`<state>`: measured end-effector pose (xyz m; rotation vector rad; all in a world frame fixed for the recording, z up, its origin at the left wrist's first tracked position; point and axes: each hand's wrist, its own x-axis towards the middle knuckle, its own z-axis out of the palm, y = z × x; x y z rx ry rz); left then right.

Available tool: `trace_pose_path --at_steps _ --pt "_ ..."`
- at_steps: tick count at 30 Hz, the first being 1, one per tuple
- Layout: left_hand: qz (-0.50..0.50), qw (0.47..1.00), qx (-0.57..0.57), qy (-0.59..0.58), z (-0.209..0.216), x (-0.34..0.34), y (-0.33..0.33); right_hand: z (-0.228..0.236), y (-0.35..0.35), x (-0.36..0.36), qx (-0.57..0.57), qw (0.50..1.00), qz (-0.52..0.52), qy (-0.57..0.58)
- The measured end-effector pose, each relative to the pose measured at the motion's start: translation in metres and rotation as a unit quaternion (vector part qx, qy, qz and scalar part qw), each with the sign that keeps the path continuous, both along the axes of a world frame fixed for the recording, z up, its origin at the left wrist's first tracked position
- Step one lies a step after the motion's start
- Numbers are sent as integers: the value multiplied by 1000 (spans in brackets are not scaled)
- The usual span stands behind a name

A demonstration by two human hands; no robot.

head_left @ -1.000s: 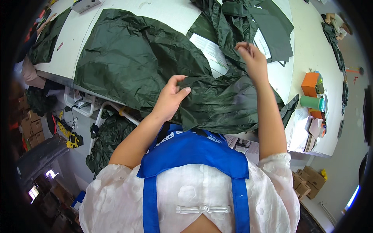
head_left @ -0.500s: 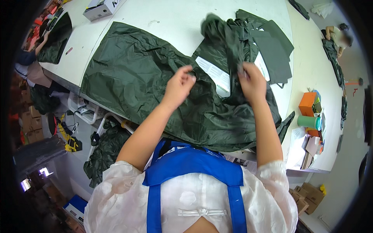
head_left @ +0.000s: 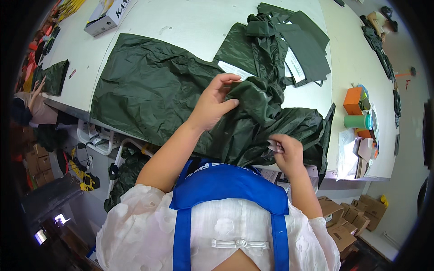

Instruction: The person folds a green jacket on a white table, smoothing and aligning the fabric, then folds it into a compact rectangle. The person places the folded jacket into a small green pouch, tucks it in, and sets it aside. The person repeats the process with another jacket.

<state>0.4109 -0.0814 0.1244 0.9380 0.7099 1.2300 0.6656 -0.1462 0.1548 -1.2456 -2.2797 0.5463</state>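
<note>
A dark green thin-fabric garment [head_left: 149, 81] lies spread over the table in front of me, smooth on the left and bunched up on the right. My left hand [head_left: 212, 104] is at its middle, thumb and fingers apart, beside a raised fold of the cloth. Lower and nearer to me, my right hand [head_left: 289, 154] is closed in a pinch. A small pale piece like a tag [head_left: 274, 147] shows at its fingertips, against the garment; whether it is attached cannot be told. A twisted length of the garment [head_left: 267, 49] runs away toward the far side.
Flat dark green pieces and pouches [head_left: 305, 49] with white printed papers lie at the far right. An orange box [head_left: 354, 101] and a green cylinder [head_left: 356, 121] stand on the right. A white carton [head_left: 106, 19] sits far left; a co-worker's hands [head_left: 38, 88] hold dark cloth.
My right hand has come down toward me from the far bunched cloth. My left hand has moved slightly right and its fingers have spread. The lifted cloth has settled onto the table.
</note>
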Motion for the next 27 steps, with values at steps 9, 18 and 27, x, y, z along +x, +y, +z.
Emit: trace_pose_path --at_steps 9,18,27 --pt "74 993 78 57 32 -16 -38 40 14 -67 135 976 -67 159" --pt "-76 918 -309 -237 51 -3 -93 17 8 -82 22 943 -107 315" --pt "97 946 -208 -230 40 1 -98 64 -7 -72 -34 973 -65 218"
